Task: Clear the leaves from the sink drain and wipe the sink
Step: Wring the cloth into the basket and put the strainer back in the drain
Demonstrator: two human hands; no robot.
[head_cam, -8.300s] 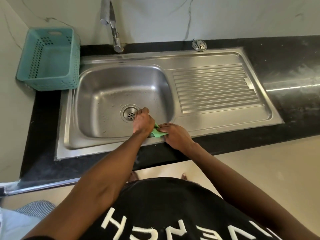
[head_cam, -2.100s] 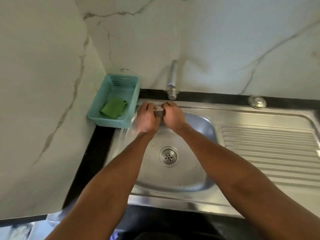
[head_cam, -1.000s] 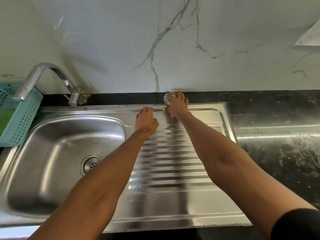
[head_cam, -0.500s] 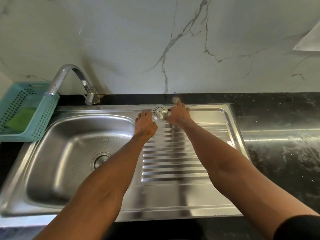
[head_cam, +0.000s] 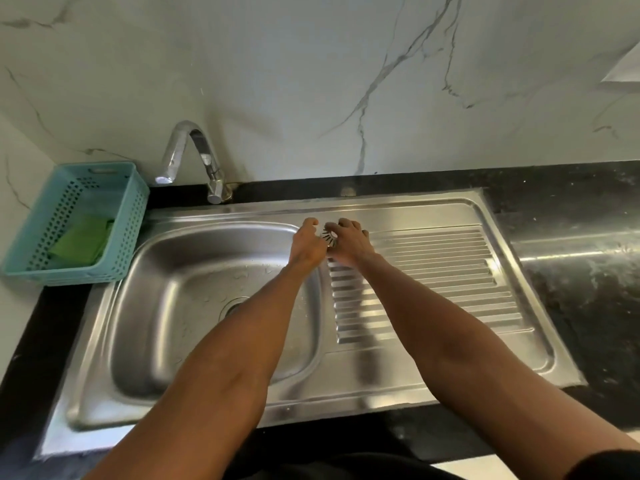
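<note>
Both hands meet above the sink (head_cam: 398, 386), over the strip between the basin and the drainboard (head_cam: 433, 271). The strainer (head_cam: 329, 236), a round slotted metal disc, sits between them, tilted on edge. The right hand (head_cam: 351, 242) has its fingers curled over the strainer's right side and grips it. The left hand (head_cam: 308, 244) is against the strainer's left edge with fingers curled; whether it grips the disc or only touches it cannot be told, as motion blur and the hand itself hide the contact.

The drain (head_cam: 235, 305) lies at the basin floor, below and to the left of the hands, well apart from the strainer. The left forearm covers its right portion. Water droplets mark the basin floor around it.

Count of items:
- One sink with one basin and one ribbed drainboard.
- One strainer.
- One drain.
- One tap (head_cam: 194, 157), at the rear rim, spout turned left.
- One basket (head_cam: 128, 237), teal, perforated, on the counter (head_cam: 571, 209) just beside the sink's left edge.
- One cloth (head_cam: 81, 240), green, folded, lying inside the basket.
- Two hands.
</note>
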